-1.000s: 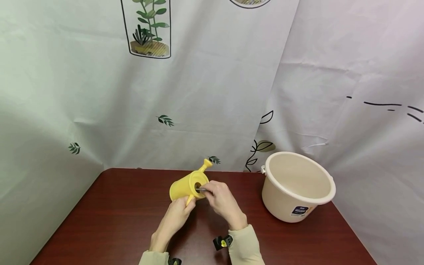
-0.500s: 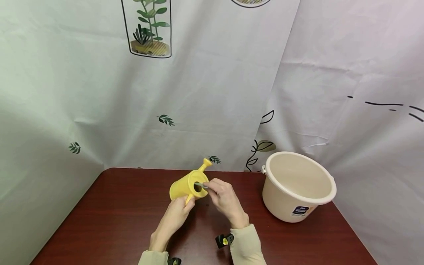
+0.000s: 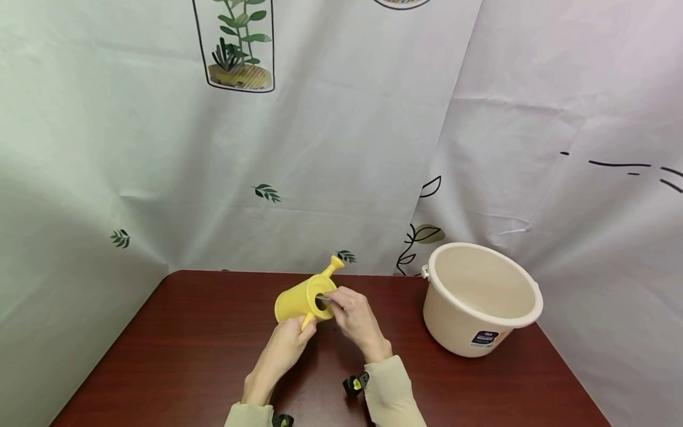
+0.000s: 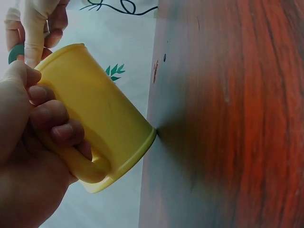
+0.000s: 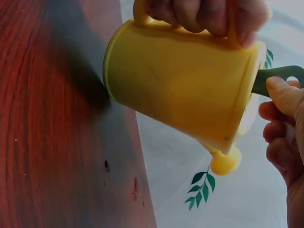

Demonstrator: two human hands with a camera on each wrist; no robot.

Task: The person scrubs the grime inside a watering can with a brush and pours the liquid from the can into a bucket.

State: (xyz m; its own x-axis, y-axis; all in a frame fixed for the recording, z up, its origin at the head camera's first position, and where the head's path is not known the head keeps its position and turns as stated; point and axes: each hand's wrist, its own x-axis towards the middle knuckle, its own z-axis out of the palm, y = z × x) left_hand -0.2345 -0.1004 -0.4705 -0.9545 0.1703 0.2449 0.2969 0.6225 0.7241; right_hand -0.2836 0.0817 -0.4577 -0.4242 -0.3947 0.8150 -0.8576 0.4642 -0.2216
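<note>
The left hand grips a tilted, cylindrical yellow watering can by its handle. The right hand pinches a flat dark-green tool partly inside it.

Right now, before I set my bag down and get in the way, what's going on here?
A person's left grip holds a yellow watering can by its handle, with the can tilted. The right grip pinches a flat green tool that goes into the can's mouth; the far end is hidden inside. A cream bucket stands on the table to the right, touched by neither.
</note>
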